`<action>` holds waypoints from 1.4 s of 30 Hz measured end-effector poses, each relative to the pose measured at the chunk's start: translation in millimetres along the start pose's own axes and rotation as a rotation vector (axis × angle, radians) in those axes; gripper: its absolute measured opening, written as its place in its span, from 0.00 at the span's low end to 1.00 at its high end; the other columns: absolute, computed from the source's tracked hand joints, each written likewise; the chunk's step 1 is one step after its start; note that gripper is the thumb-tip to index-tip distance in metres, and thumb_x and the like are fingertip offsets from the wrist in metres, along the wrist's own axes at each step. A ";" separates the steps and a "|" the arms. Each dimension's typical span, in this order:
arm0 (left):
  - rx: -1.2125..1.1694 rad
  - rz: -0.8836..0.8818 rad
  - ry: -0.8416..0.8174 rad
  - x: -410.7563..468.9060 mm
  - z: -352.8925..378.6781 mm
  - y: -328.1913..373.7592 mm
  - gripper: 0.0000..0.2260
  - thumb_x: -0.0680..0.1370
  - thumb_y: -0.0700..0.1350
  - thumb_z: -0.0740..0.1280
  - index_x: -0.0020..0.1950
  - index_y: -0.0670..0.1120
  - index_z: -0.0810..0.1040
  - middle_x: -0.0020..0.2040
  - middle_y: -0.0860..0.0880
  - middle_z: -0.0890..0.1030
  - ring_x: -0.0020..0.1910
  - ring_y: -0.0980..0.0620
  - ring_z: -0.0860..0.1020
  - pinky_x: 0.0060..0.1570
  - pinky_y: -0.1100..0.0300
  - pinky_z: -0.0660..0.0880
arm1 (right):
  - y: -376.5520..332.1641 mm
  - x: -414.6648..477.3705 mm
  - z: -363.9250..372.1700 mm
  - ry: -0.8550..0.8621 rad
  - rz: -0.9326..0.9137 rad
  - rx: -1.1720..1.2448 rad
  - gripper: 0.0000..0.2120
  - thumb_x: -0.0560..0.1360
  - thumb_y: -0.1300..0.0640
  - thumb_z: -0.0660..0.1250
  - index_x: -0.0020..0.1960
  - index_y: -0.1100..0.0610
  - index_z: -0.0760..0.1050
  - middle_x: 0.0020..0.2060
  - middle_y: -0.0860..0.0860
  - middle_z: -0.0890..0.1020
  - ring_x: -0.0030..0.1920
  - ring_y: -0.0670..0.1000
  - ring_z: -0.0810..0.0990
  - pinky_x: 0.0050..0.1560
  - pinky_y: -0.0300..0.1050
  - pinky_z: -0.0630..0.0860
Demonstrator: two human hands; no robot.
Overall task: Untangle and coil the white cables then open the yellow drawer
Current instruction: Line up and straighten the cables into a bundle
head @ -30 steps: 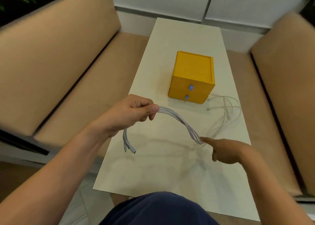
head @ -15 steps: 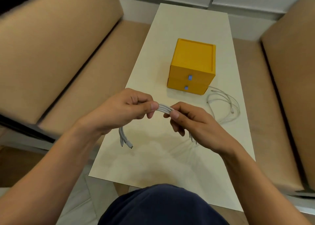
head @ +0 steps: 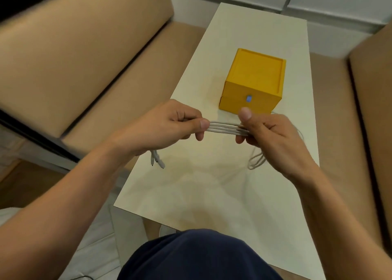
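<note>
White cables (head: 224,129) stretched between two hands above the table (head: 212,194).
Left hand (head: 169,127) pinches the flat bundle, plug ends (head: 157,162) hanging below; right hand (head: 273,135) grips its other side, thumb raised. Yellow drawer box (head: 252,84) sits closed just beyond.

The cables (head: 224,129) are plain white, and the drawer box (head: 254,78) is a solid yellow with a small pale-blue knob (head: 248,98) on its front. The table (head: 244,35) is an unpatterned cream, the sofa cushions (head: 74,46) are tan, and the garment (head: 201,256) at the bottom edge is dark navy.
</note>
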State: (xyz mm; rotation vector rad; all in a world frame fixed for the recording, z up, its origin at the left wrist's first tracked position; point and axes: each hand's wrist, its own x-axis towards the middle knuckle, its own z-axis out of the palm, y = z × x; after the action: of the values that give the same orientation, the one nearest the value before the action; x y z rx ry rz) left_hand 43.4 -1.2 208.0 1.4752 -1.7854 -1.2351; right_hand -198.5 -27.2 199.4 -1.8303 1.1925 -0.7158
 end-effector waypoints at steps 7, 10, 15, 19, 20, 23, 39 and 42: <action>-0.150 -0.072 -0.037 1.2 -0.3 -6.9 0.17 0.84 0.49 0.65 0.38 0.45 0.82 0.29 0.50 0.63 0.32 0.50 0.58 0.32 0.58 0.55 | 16.3 31.7 19.8 0.391 -0.185 -0.487 0.29 0.82 0.38 0.60 0.30 0.56 0.67 0.26 0.50 0.70 0.29 0.52 0.68 0.29 0.49 0.63; -0.147 -0.081 -0.066 0.2 -4.0 -14.7 0.16 0.84 0.49 0.65 0.40 0.45 0.83 0.28 0.50 0.66 0.29 0.52 0.60 0.30 0.61 0.57 | 19.7 36.2 25.9 0.481 -0.245 -0.565 0.29 0.82 0.40 0.62 0.30 0.57 0.69 0.27 0.49 0.68 0.28 0.52 0.67 0.28 0.45 0.59; -0.111 -0.112 -0.069 5.0 -8.7 -22.0 0.14 0.84 0.49 0.65 0.44 0.45 0.85 0.29 0.51 0.73 0.27 0.55 0.62 0.28 0.63 0.60 | 25.0 37.6 32.1 0.547 -0.305 -0.661 0.28 0.82 0.38 0.62 0.30 0.56 0.70 0.24 0.48 0.68 0.26 0.52 0.65 0.26 0.47 0.63; 0.054 -0.145 -0.004 15.3 -2.2 -22.3 0.14 0.84 0.52 0.65 0.44 0.49 0.86 0.32 0.53 0.78 0.28 0.57 0.65 0.27 0.68 0.62 | 25.6 41.7 35.3 0.652 -0.388 -0.722 0.25 0.82 0.46 0.65 0.31 0.53 0.61 0.26 0.46 0.64 0.27 0.51 0.62 0.25 0.46 0.61; 0.088 -0.151 0.013 18.2 0.1 -22.4 0.14 0.84 0.52 0.65 0.45 0.50 0.86 0.32 0.54 0.79 0.29 0.57 0.66 0.27 0.69 0.62 | 27.3 43.6 35.1 0.661 -0.389 -0.717 0.25 0.82 0.47 0.65 0.31 0.52 0.60 0.26 0.47 0.63 0.27 0.52 0.62 0.25 0.45 0.60; 0.091 -0.173 0.015 24.1 5.0 -22.5 0.13 0.84 0.53 0.65 0.47 0.51 0.86 0.30 0.53 0.79 0.27 0.56 0.65 0.27 0.67 0.62 | 40.2 51.9 31.6 0.649 -0.299 -0.752 0.26 0.82 0.46 0.63 0.30 0.55 0.61 0.23 0.49 0.64 0.24 0.54 0.64 0.27 0.42 0.56; -0.122 -0.095 -0.081 9.2 22.9 -33.4 0.18 0.84 0.51 0.65 0.37 0.46 0.82 0.29 0.49 0.64 0.33 0.48 0.59 0.33 0.56 0.56 | 45.8 58.6 37.4 0.601 -0.157 -0.640 0.19 0.73 0.51 0.61 0.26 0.57 0.63 0.20 0.51 0.63 0.23 0.53 0.65 0.28 0.40 0.56; -0.197 -0.110 -0.112 4.6 26.6 -30.7 0.18 0.84 0.50 0.66 0.37 0.45 0.83 0.29 0.50 0.64 0.35 0.43 0.57 0.34 0.53 0.54 | 51.0 63.4 45.5 0.555 -0.132 -0.695 0.19 0.73 0.51 0.61 0.26 0.59 0.66 0.20 0.52 0.65 0.23 0.55 0.68 0.29 0.39 0.54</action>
State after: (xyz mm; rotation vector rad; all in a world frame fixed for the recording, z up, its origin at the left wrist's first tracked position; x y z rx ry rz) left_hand 34.8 3.1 168.2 1.4319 -1.6166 -1.5292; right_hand -160.7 -81.9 134.1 -2.3746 1.8629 -1.0129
